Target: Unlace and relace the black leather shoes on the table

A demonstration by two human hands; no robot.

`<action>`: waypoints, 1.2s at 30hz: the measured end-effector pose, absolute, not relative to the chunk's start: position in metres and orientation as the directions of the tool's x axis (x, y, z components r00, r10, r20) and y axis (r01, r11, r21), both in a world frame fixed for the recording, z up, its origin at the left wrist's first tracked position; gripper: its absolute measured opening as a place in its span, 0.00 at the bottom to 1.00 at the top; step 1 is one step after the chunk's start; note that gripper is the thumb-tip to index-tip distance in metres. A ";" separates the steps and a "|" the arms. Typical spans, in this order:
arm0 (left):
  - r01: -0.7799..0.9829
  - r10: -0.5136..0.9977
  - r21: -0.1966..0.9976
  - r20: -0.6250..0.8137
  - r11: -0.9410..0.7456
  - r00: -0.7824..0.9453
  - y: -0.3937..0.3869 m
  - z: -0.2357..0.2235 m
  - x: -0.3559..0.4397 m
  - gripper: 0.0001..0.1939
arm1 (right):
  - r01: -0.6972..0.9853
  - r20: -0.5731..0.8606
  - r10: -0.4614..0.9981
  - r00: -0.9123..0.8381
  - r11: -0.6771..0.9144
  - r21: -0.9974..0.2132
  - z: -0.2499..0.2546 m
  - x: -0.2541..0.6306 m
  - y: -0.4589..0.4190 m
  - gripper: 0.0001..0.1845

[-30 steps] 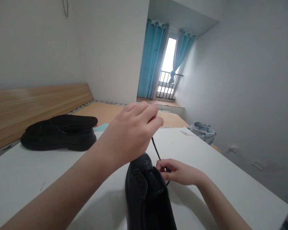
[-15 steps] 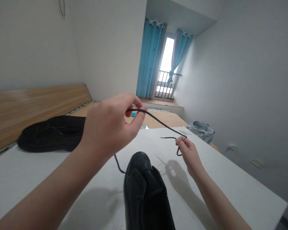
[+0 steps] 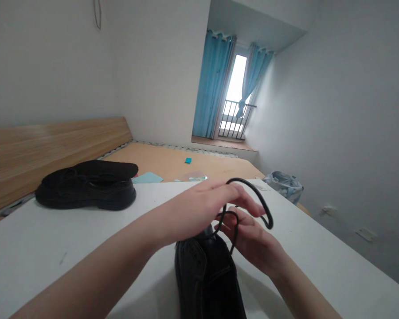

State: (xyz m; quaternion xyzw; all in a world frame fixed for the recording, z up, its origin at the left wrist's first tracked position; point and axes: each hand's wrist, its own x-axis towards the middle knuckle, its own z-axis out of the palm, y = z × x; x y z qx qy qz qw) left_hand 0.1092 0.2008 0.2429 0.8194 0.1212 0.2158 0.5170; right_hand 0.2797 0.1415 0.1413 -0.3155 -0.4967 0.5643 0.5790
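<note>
A black leather shoe (image 3: 189,274) lies on the white table in front of me, its toe pointing away. Both hands meet above its toe, hiding most of that end. A thin black shoelace (image 3: 269,217) loops up and over the fingers of my left hand (image 3: 216,199), which is closed on it. Beneath and to the right, my right hand (image 3: 252,237) pinches the lace too, with a smaller loop around its fingertips. One strand runs down to the shoe's right side. The lace ends are hard to make out among the fingers.
A second black shoe (image 3: 86,190) lies at the table's left, an insole resting on top. The white table (image 3: 319,266) borders a bed (image 3: 153,153) with a wooden headboard (image 3: 53,137). Light-blue paper (image 3: 149,178) lies on the bed; a patterned fabric basket (image 3: 284,184) stands at the right.
Half a second ago my hands were apart with the lace stretched between them. Now they have come together over the shoe's toe, and the lace hangs in loops around the fingers.
</note>
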 end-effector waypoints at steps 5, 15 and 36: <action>0.047 0.387 0.748 0.287 -0.662 0.876 0.187 0.237 0.114 0.19 | -0.397 0.225 0.917 -0.330 0.081 -0.914 0.144 0.278 0.126 0.20; 0.285 0.389 0.416 0.189 -0.863 0.902 0.199 0.211 0.116 0.34 | -0.234 0.008 0.911 0.412 0.114 -0.966 0.140 0.321 0.160 0.15; 0.403 0.331 0.280 -0.271 -0.871 0.904 0.207 0.214 0.116 0.23 | 0.770 0.382 0.908 0.171 0.118 -0.627 0.144 0.303 0.148 0.11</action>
